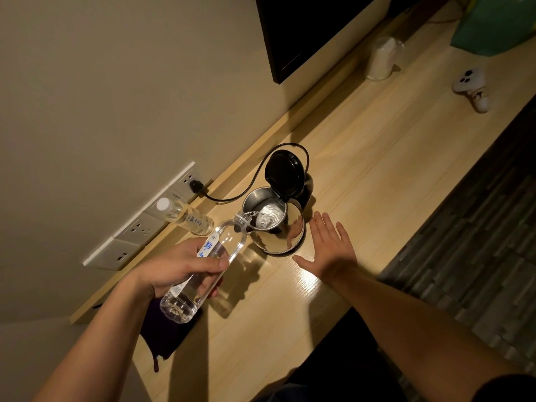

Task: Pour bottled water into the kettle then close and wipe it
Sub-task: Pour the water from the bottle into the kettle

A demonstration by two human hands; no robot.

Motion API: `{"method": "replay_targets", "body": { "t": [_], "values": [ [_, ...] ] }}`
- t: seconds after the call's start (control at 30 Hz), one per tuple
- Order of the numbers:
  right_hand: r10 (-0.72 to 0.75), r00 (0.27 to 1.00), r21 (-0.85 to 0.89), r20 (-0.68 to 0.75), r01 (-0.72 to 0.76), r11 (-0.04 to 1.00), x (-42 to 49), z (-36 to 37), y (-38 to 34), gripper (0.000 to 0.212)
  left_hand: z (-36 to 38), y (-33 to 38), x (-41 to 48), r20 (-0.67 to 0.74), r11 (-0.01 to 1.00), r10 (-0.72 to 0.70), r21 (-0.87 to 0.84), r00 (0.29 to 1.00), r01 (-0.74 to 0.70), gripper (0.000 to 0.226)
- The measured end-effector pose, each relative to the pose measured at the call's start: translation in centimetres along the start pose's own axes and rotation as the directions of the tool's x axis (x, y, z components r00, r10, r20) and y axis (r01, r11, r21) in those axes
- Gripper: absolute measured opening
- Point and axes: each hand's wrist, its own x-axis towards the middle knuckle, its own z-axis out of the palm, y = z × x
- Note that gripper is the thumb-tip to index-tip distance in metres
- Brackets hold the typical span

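Left hand wrapped around the middle of a clear water bottle, tilted with its uncapped neck at the kettle rim; a thin stream runs into the opening. Right hand open, fingers spread, palm down on the worktop just beside the kettle, not touching it as far as can be told.

Kettle: steel body, black lid hinged fully up, water visible pooling inside. Black cord loops from behind the kettle to a plug in the wall socket strip.

A 2nd bottle, white cap on, lies against the wall by the sockets. Dark purple cloth at the near worktop edge, under the left hand. Further along: 1 clear plastic cup, a white controller, a green bag, a dark screen on the wall.
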Motion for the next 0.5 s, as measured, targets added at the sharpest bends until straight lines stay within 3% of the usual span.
{"method": "replay_targets", "body": {
  "t": [0.37, 0.5],
  "values": [
    [0.009, 0.999, -0.012, 0.041, -0.009, 1.000, 0.15, 0.03, 0.01, 0.111, -0.45, 0.40, -0.62, -0.064, 0.995, -0.029, 0.096, 0.998, 0.035, 0.072],
    [0.008, 0.999, -0.008, 0.036, -0.008, 1.000, 0.15, -0.02, 0.00, 0.111, -0.94, 0.32, -0.52, -0.011, 0.992, -0.033, 0.124, 0.999, 0.034, 0.073]
  ]
}}
